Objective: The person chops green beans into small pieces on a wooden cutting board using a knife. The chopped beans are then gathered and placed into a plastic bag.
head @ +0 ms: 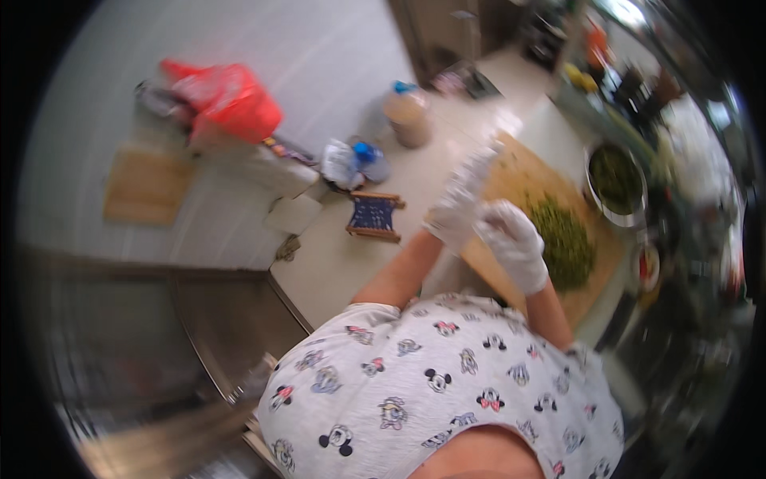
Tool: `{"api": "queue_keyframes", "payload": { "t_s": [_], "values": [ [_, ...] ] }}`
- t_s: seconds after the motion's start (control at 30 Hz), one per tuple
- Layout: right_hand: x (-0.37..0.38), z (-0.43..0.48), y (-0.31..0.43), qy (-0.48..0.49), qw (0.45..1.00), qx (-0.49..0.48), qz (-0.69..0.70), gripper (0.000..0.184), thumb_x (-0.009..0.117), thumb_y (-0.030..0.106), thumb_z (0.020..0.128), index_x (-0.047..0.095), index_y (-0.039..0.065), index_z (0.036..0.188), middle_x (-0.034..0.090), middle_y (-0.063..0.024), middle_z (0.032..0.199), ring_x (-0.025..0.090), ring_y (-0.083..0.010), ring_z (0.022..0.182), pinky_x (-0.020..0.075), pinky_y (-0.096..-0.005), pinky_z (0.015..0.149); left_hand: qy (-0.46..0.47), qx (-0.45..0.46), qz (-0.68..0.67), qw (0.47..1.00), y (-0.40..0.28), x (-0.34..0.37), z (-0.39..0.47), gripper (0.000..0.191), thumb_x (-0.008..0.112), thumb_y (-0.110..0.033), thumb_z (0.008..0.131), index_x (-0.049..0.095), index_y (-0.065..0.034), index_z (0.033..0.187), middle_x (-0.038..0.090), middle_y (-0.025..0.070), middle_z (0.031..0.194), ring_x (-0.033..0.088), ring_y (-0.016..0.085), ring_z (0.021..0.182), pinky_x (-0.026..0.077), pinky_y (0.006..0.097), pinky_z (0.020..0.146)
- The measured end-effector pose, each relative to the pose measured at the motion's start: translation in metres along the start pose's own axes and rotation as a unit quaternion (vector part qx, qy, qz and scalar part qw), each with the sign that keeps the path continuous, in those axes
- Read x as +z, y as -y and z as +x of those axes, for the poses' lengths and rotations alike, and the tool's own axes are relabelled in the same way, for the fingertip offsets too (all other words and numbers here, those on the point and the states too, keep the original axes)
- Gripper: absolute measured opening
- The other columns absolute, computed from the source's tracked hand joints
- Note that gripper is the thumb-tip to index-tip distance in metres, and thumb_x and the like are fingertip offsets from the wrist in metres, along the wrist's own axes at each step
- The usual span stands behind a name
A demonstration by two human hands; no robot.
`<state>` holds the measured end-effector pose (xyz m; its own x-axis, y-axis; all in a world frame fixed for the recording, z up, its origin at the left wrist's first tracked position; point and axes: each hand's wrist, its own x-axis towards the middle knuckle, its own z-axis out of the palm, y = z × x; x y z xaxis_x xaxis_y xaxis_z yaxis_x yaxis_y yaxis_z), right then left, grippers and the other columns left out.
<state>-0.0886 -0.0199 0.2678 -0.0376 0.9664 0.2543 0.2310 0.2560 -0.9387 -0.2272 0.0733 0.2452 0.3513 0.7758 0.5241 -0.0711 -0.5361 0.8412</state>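
My left hand (464, 197) is raised over the edge of a wooden cutting board (520, 170), its fingers stretched out and blurred. It wears a loose, clear plastic glove whose tip hangs past the fingers. My right hand (514, 242), gloved the same way, has its fingers curled against the left glove near the wrist and seems to pinch the plastic. Beside my right hand, a heap of chopped green vegetable (562, 242) lies on the board. Beyond the board stands a metal bowl (639, 212) with dark green contents.
A small folding stool (374, 215) is on the floor to the left, near blue-capped bottles (376, 161) and a blue-lidded container (408, 117). Farther left are a red plastic bag (236, 105) and a wooden board (146, 187). Blurred items crowd the counter at right, including a small dish (647, 266).
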Motion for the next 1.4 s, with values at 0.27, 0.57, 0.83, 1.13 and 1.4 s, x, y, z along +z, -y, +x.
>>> {"api": "queue_keyframes", "payload": {
  "t_s": [0.27,0.57,0.83,1.13,1.4],
  "values": [
    [0.058,-0.034,-0.003,-0.25,0.945,0.173,0.122,0.074,0.06,-0.004,0.099,0.029,0.005,0.166,0.032,-0.0099,0.17,0.04,-0.025,0.151,0.0433,-0.0386,0.117,0.048,-0.173,-0.159,0.971,0.068,-0.093,-0.044,0.024,0.065,-0.009,0.105,0.069,-0.0036,0.128,0.073,0.0062,0.123,0.068,0.014,0.113,0.054,0.0291,0.101],
    [0.124,-0.036,-0.02,-0.254,0.934,0.22,0.119,0.047,0.066,0.013,0.106,0.054,0.005,0.151,0.062,-0.0064,0.141,0.065,-0.0166,0.117,0.0539,-0.0296,0.096,-0.092,-0.164,0.098,0.977,0.064,-0.238,-0.013,0.03,0.054,-0.012,0.11,0.061,-0.003,0.138,0.064,0.0097,0.135,0.06,0.016,0.125,0.048,0.0293,0.109],
    [0.125,0.008,-0.024,-0.177,0.961,0.154,0.15,0.042,0.066,0.008,0.104,0.058,0.004,0.144,0.063,-0.003,0.13,0.059,-0.0121,0.113,0.0511,-0.0291,0.099,-0.284,0.031,0.47,0.835,0.059,-0.454,0.118,0.048,0.069,-0.021,0.098,0.062,-0.0113,0.145,0.036,0.0289,0.164,0.04,0.04,0.15,0.038,0.0433,0.121],
    [0.18,0.044,-0.016,-0.245,0.937,0.177,0.176,0.035,0.068,0.006,0.103,0.062,0.006,0.138,0.065,0.0011,0.116,0.059,-0.0068,0.096,0.0533,-0.0246,0.081,-0.189,-0.192,0.512,0.816,0.094,-0.622,0.214,0.054,0.055,-0.051,0.104,0.061,-0.0168,0.146,0.045,0.0167,0.16,0.04,0.031,0.149,0.02,0.0437,0.128],
    [0.22,0.085,0.02,-0.302,0.953,0.019,0.031,0.044,0.068,-0.002,0.099,0.059,0.001,0.142,0.066,-0.0041,0.128,0.062,-0.0125,0.116,0.051,-0.0279,0.1,0.005,-0.06,-0.102,0.993,-0.03,-0.443,0.179,0.024,0.075,-0.004,0.097,0.071,-0.0049,0.121,0.072,0.0002,0.106,0.067,0.009,0.097,0.053,0.0227,0.083]
  ]
}}
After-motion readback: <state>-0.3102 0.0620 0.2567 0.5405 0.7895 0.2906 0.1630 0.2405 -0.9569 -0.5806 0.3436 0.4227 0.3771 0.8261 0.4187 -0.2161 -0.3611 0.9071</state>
